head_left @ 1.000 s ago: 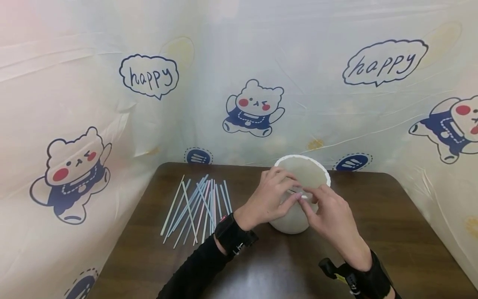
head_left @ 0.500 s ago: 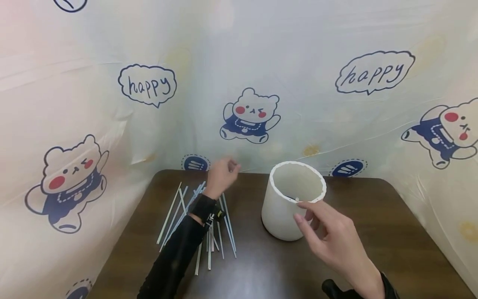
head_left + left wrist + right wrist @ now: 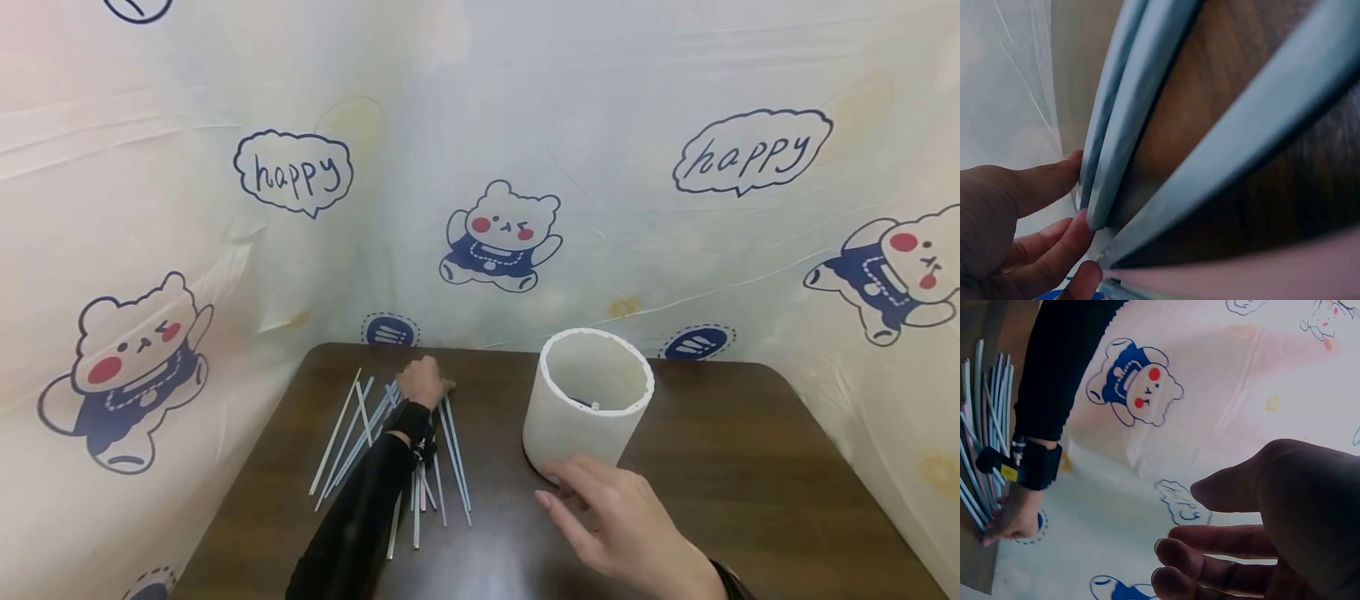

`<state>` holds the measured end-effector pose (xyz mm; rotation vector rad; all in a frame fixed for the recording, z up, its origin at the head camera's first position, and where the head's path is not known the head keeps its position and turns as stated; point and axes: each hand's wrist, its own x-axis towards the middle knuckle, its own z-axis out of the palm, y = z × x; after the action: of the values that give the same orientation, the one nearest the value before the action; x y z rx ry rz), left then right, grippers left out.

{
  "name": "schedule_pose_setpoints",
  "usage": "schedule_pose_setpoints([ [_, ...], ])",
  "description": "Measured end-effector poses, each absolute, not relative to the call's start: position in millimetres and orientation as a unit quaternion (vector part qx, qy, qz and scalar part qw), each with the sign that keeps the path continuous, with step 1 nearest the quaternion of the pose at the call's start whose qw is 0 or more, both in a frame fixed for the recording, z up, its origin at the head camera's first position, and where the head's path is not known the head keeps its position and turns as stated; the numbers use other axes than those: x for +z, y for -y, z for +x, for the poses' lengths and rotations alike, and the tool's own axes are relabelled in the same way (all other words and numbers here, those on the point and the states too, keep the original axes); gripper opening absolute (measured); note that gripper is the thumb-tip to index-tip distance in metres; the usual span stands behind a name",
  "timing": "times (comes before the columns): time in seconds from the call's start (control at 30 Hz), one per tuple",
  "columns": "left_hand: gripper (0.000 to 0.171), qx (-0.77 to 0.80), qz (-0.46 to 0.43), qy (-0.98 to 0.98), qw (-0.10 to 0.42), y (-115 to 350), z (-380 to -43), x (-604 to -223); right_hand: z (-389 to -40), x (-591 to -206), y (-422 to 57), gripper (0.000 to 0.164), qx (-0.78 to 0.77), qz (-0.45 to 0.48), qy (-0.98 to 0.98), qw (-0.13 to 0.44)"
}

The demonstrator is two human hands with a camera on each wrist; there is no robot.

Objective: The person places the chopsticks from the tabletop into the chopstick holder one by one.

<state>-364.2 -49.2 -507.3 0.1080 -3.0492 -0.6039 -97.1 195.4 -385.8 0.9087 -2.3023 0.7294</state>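
Thin straw-like sticks [image 3: 333, 437] in pale blue, green and pink lie in a loose pile at the table's left. At their far ends is my left hand [image 3: 422, 382]. In the left wrist view its thumb and fingertips touch the ends of two blue sticks [image 3: 1125, 119] side by side, with a gap between thumb and index finger. My right hand [image 3: 622, 525] hovers in front of a white round bin [image 3: 573, 442], fingers loosely bent and holding nothing. Part of the bin's lower front is hidden behind it.
Inside the bin, near its front rim, a small white bit [image 3: 596, 406] shows over something dark. The brown wooden table [image 3: 720, 450] ends at a printed curtain [image 3: 600, 167] with bears and lettering, which also hangs along both sides.
My left hand has left the bin's rim and moved left, down onto the far ends of the sticks. My right hand has drawn back from the rim towards the table's front.
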Motion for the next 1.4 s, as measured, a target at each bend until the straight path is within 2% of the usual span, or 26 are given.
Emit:
schedule_pose_setpoints([
  [0.3,0.024,-0.234,0.04,0.971,0.029,48.0,-360.8,-507.6,-95.3,-392.8,-187.5,0.019,0.258,0.328,0.875,0.245],
  [0.43,0.038,-0.272,0.024,0.96,0.063,45.3,-357.0,-507.8,-95.3,-390.7,-189.2,0.018,0.255,0.32,0.881,0.239],
  [0.5,0.034,-0.306,0.013,0.948,0.083,42.8,-353.3,-502.7,-96.4,-389.2,-191.1,0.018,0.259,0.322,0.876,0.249],
  [0.6,0.016,-0.367,0.004,0.925,0.099,39.3,-346.0,-486.9,-98.3,-386.5,-192.9,0.019,0.265,0.323,0.869,0.264],
  [0.7,0.026,-0.42,0.001,0.902,0.105,37.7,-338.4,-470.0,-99.2,-384.6,-193.3,0.02,0.267,0.318,0.868,0.273],
  [0.9,0.026,-0.455,-0.004,0.881,0.129,37.8,-330.9,-450.1,-101.1,-381.1,-198.5,0.025,0.259,0.306,0.87,0.287],
  [1.1,0.026,-0.489,-0.002,0.859,0.15,43.4,-319.2,-425.2,-104.7,-377.1,-207.4,0.021,0.25,0.296,0.869,0.307],
  [1.4,0.024,-0.53,-0.083,0.804,0.258,52.6,-277.9,-356.2,-111.8,-373.9,-213.3,0.019,0.249,0.283,0.869,0.32],
])
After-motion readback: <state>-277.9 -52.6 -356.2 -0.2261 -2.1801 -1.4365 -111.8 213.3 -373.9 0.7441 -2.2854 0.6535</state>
